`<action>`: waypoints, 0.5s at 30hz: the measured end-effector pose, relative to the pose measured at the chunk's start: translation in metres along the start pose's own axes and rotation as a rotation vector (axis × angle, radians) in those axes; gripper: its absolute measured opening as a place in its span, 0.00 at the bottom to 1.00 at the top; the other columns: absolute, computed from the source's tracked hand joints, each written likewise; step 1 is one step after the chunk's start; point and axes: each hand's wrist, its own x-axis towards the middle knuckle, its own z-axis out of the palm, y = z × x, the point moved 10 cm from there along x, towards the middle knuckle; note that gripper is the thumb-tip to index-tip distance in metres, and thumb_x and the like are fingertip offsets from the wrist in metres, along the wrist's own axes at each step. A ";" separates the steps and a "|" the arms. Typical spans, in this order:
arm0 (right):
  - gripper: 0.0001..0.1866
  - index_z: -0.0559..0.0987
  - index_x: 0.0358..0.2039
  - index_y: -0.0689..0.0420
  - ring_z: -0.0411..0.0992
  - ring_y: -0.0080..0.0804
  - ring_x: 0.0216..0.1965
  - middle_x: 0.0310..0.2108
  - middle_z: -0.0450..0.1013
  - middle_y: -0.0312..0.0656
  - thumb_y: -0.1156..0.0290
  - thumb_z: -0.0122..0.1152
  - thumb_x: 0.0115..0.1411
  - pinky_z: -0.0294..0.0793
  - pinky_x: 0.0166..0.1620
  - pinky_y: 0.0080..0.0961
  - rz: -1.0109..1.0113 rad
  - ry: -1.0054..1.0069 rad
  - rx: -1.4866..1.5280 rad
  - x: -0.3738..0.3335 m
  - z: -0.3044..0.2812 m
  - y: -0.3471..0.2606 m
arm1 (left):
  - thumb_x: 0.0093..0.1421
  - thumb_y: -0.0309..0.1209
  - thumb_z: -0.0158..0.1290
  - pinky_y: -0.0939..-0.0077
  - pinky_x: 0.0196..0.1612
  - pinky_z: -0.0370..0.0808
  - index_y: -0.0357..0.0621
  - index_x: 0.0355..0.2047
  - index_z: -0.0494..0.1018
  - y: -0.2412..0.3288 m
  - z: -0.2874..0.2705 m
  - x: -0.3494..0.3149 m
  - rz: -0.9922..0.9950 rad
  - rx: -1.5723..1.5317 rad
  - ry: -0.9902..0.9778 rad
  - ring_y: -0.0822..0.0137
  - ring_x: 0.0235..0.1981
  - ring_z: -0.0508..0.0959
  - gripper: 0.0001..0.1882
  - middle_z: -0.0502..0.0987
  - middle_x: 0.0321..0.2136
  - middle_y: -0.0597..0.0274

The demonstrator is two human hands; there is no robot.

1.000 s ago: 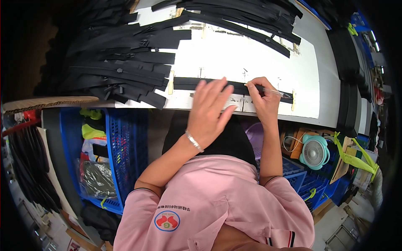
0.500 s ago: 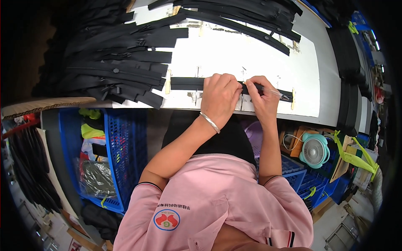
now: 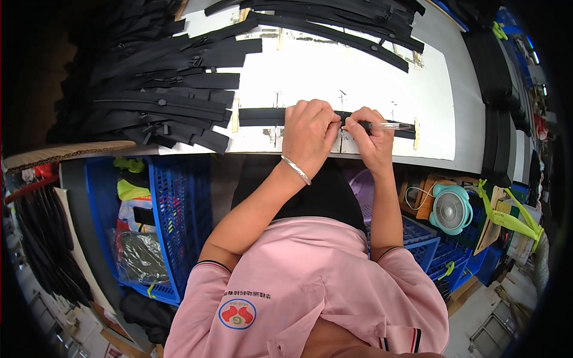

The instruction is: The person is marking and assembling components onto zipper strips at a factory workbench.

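Observation:
A black zipper [image 3: 261, 117] lies flat across the white marked sheet [image 3: 334, 65] near the table's front edge. My left hand [image 3: 310, 128] is closed with curled fingers, pinching and pressing the zipper near its middle. Just right of it, my right hand [image 3: 371, 136] is closed around a clear-barrelled pen [image 3: 391, 126]. The pen's back end points right, above the zipper's right part. Its tip is down by the zipper next to my left fingertips; whether it touches is hidden by my fingers.
Black zippers [image 3: 161, 102] are heaped on the table's left, with more zippers [image 3: 334, 36] along the far side. Stacked black strips [image 3: 498, 119] stand at the right. Below the table are a blue crate [image 3: 156, 238] on the left and a turquoise fan [image 3: 452, 209] on the right.
The pen in my right hand has tipped from slanting down-right to nearly level. Both hands stay at the zipper's middle, and the whole view has shifted slightly.

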 end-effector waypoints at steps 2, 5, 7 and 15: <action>0.04 0.79 0.27 0.58 0.68 0.33 0.26 0.23 0.76 0.38 0.73 0.64 0.56 0.66 0.32 0.30 -0.014 -0.003 -0.044 0.001 0.000 -0.004 | 0.50 0.24 0.65 0.66 0.44 0.66 0.46 0.30 0.79 0.000 0.000 0.000 -0.001 0.008 -0.003 0.61 0.38 0.75 0.07 0.78 0.35 0.66; 0.04 0.79 0.26 0.58 0.67 0.33 0.24 0.24 0.76 0.38 0.73 0.64 0.56 0.65 0.31 0.31 -0.048 -0.008 -0.115 0.000 -0.001 -0.009 | 0.50 0.24 0.64 0.66 0.44 0.66 0.46 0.30 0.79 0.001 0.001 0.001 0.003 -0.001 -0.010 0.61 0.38 0.74 0.07 0.78 0.35 0.66; 0.04 0.79 0.26 0.57 0.66 0.34 0.23 0.24 0.76 0.38 0.73 0.64 0.55 0.64 0.30 0.32 -0.066 -0.004 -0.146 0.000 -0.003 -0.010 | 0.50 0.24 0.64 0.66 0.44 0.66 0.46 0.30 0.79 0.002 0.001 0.001 0.004 -0.004 -0.013 0.61 0.38 0.75 0.07 0.78 0.35 0.66; 0.04 0.78 0.30 0.62 0.69 0.16 0.28 0.25 0.73 0.32 0.77 0.59 0.63 0.67 0.32 0.15 0.229 0.273 0.405 -0.017 -0.074 0.028 | 0.53 0.26 0.64 0.68 0.45 0.66 0.46 0.30 0.80 0.003 0.000 0.000 0.009 0.004 -0.006 0.63 0.38 0.75 0.04 0.79 0.34 0.67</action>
